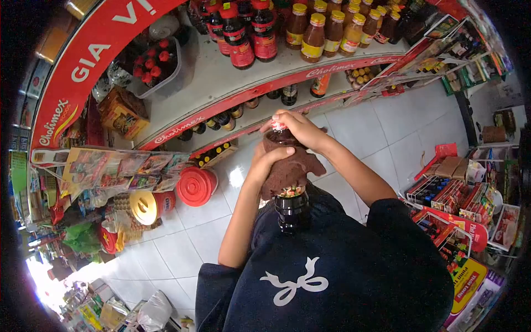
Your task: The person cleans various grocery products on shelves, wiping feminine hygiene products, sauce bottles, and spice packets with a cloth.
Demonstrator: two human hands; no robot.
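Observation:
Close to my chest I hold a dark bottle point(292, 214) with a red-and-white cap point(279, 126). A brown cloth point(289, 172) wraps around its middle and hangs off to the right. My left hand point(263, 161) is closed around the cloth-covered bottle, thumb lying across the front. At the top, my right hand point(299, 130) has its fingers closed over the cap. The cloth and my fingers hide most of the label; a colourful strip of it shows below the cloth.
Ahead is a curved shelf point(221, 88) with red-capped bottles point(241, 52) and yellow-capped jars point(313, 39). A red lidded bucket point(196, 186) stands on the tiled floor point(182, 249) at left. Racks of packets point(462, 202) stand at right.

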